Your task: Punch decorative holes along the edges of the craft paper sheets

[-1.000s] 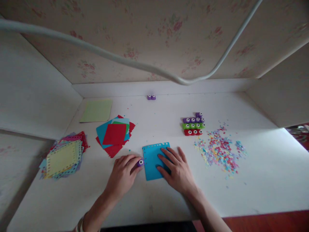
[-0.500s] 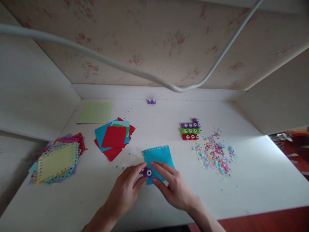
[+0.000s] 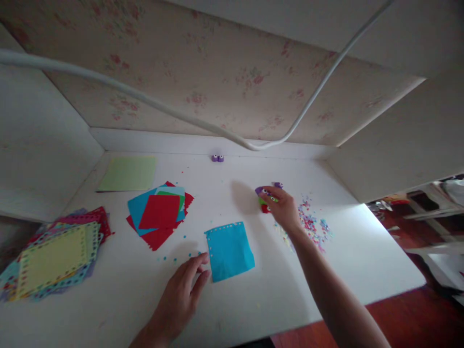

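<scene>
A blue paper square (image 3: 230, 251) with holes punched along its top and left edges lies flat on the white table (image 3: 253, 299). My left hand (image 3: 183, 290) rests on the table just left of the paper, fingers spread and holding nothing. My right hand (image 3: 284, 207) is stretched out to the cluster of small punches (image 3: 265, 208), its fingers curled down over them. A purple punch (image 3: 260, 191) sits at its fingertips. Another purple punch (image 3: 278, 184) shows just behind the hand. Most of the cluster is hidden under the hand.
A confetti pile (image 3: 313, 226) lies right of the punches. Red, blue and green paper squares (image 3: 159, 212) and a pale green sheet (image 3: 127, 173) are at the left. A stack of punched sheets (image 3: 54, 256) is far left, two purple punches (image 3: 217, 158) by the back wall, a white cable (image 3: 217, 131) above.
My right hand took the purple punch from my left hand and carried it away to the punch cluster. My left hand now lies open beside the blue paper. The camera has turned right.
</scene>
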Demonstrator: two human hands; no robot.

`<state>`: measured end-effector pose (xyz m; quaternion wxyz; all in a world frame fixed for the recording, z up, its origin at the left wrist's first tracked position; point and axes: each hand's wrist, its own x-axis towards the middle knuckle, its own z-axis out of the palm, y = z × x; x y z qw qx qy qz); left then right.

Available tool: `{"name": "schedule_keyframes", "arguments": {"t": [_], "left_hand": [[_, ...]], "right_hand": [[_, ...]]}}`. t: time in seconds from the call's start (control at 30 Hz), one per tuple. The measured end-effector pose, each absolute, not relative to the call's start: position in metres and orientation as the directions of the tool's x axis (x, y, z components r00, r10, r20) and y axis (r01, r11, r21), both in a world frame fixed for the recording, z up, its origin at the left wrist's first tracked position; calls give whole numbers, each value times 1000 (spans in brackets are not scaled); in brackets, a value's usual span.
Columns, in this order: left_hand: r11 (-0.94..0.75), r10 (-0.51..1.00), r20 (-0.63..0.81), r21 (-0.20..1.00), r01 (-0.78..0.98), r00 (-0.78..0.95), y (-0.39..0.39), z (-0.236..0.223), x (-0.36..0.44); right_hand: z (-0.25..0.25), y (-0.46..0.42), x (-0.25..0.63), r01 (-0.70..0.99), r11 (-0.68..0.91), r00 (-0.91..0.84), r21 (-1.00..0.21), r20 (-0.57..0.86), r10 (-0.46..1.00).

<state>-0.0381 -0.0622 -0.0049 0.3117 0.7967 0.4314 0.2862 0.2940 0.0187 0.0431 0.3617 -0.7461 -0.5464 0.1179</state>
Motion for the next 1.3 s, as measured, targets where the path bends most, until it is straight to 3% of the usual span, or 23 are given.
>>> {"name": "schedule_keyframes", "arguments": {"t": [0.03,0.13,0.47,0.63,0.77,0.9,1.1,1.3], "left_hand": [[-438,863,184,737,515,471,-63,-9,-39],[-491,836,208,697,523,508,-65,-17,-40],[-598,785,307,601,530,538,-64,-22,-38],[-617,770,324,598,512,550,-63,-19,-38],[-642,751,345,579,503,562,-63,-14,-37],[-665,741,343,494,560,577,-65,-5,-33],[-647,762,326,387,657,559,-67,3,-29],[-608,794,277,379,698,541,-66,-6,-24]], "right_hand": [[42,31,311,791,-221,415,-571,235,879],[40,60,348,831,-297,450,-471,255,856],[18,76,379,897,-346,408,-273,212,888],[23,97,350,946,-198,258,-256,230,938],[22,138,299,963,12,35,-268,172,984],[21,189,257,960,103,-81,-259,94,992],[20,235,236,967,82,-91,-243,-25,996],[19,228,230,959,-24,21,-281,-12,1000]]}}
